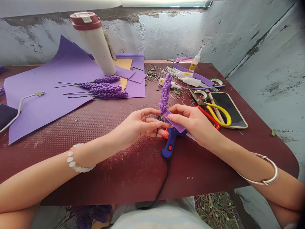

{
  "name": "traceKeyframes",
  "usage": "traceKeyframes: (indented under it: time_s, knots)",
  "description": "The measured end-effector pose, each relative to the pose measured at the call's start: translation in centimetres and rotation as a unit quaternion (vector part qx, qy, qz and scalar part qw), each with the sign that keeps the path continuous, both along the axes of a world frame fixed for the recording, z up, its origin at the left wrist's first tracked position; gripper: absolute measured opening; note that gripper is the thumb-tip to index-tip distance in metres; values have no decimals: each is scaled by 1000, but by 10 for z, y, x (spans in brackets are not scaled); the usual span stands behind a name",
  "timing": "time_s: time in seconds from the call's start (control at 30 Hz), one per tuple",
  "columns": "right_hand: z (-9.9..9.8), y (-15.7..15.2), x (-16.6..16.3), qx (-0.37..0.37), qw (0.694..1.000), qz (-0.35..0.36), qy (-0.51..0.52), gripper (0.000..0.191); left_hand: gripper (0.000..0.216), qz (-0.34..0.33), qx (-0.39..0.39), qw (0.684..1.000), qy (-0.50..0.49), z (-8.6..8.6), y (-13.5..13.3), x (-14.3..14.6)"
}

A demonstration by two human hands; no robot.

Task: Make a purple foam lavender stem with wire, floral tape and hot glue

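Between my two hands stands a purple paper lavender spike (165, 92) on a thin wire stem. My left hand (138, 125) pinches the stem just under the spike, fingers closed. With its fingers closed, my right hand (190, 122) grips the loose purple fringe strip (177, 126) that winds off the spike's base. Both hands hover above a blue glue gun (170, 141) lying on the dark red table (95, 127), its black cord running toward me.
Several finished lavender stems (102, 88) lie on purple paper sheets (47, 95) at left, beside a white tumbler (97, 41). Right: scissors (212, 111), a phone (228, 109), tape rolls (201, 93), glue bottles (190, 74), loose wires. A wall stands close on the right.
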State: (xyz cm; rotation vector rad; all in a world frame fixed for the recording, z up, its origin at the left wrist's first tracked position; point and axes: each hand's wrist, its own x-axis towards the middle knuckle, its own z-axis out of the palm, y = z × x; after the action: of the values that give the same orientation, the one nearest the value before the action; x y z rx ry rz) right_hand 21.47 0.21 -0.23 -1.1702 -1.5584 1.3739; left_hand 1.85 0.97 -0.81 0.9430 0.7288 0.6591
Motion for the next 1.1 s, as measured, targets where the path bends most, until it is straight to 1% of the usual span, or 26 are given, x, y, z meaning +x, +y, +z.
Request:
traceKeyframes:
  time_s: [0.3,0.4,0.53,0.7,0.77,0.83,0.9,1.1]
  knots:
    - [1,0,1,12,999,3,-33,13,26,11,23,1000,6,0,-1,-1]
    - [1,0,0,18,998,0,-55,18,26,8,29,1000,-5,0,0,-2]
    - [4,0,0,29,997,-22,-75,29,27,10,33,999,-8,-1,1,-2]
    - [6,7,6,41,997,-61,-16,25,28,-2,37,999,20,3,-1,-2]
    - [8,10,9,19,999,-49,1,28,29,-8,40,998,43,6,-2,-3]
    - [9,12,10,-18,1000,-19,3,31,29,-12,41,997,60,8,-3,-3]
    - [8,12,9,-43,999,-1,7,30,28,-19,45,997,68,8,-4,-3]
    - [3,9,4,-38,998,-15,50,24,23,-26,64,992,103,10,-4,-3]
